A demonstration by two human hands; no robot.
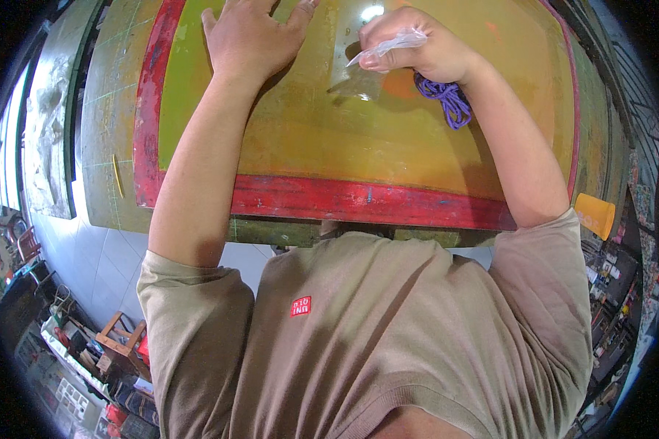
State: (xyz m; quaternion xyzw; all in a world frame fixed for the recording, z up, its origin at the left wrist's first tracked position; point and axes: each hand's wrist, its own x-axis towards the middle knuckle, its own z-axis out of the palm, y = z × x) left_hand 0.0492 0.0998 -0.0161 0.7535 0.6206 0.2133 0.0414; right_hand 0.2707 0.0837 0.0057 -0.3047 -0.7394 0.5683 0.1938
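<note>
Clear plastic scrap (388, 47) pinched by right hand (417, 51) above purple cord (447, 99).

We see one label — a small red square patch (301, 306) with white marks, sewn on the chest of the tan shirt. At lower left, stacked goods on shelves (73, 380) look like packages — too blurred to tell.

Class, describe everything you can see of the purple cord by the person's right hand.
The purple cord is a thin, violet string gathered in a loose tangle of loops. It lies on the yellow-green mesh of the red-framed screen, partly tucked under the heel of the right hand, which also pinches a clear plastic scrap. The loops spill out toward the wrist. Its ends are hidden, so its length cannot be told.
</note>
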